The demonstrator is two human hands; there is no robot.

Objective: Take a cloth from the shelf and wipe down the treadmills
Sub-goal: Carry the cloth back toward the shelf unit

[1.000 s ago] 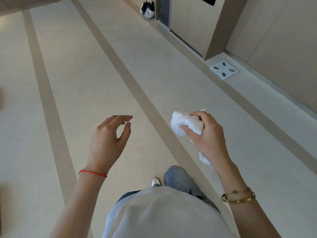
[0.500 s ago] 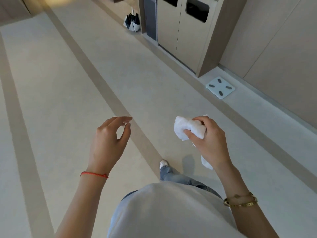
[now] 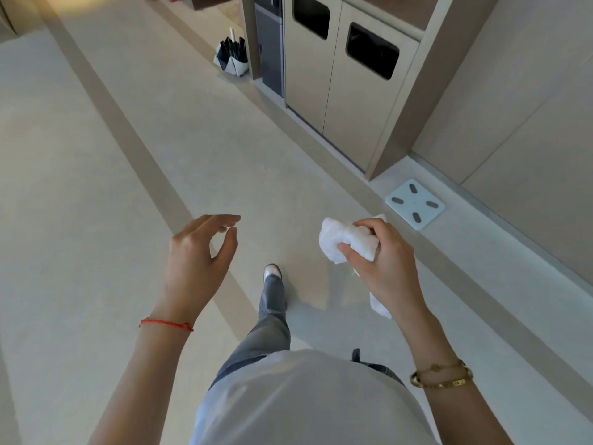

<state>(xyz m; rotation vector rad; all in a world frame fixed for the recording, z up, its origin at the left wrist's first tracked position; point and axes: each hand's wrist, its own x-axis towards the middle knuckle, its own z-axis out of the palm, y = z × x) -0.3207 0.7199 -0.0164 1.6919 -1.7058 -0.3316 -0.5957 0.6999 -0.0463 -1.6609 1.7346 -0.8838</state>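
A bunched white cloth (image 3: 345, 240) sits in my right hand (image 3: 385, 264), whose fingers and thumb curl round it at waist height; a loose end of the cloth hangs below the wrist. My left hand (image 3: 195, 261) floats beside it to the left, fingers loosely curved and holding nothing. No treadmill or shelf is in view. My leg steps forward over the beige floor between the hands.
A beige cabinet with two dark waste openings (image 3: 346, 81) stands ahead on the right. A white bathroom scale (image 3: 415, 203) lies on the floor by the right wall. A folded black-and-white umbrella (image 3: 232, 57) leans near the cabinet's far end. Open floor stretches ahead and left.
The view has advanced along the corridor: the cabinet, scale and umbrella have come closer. Both hands keep the same pose, the right one still holding the cloth.
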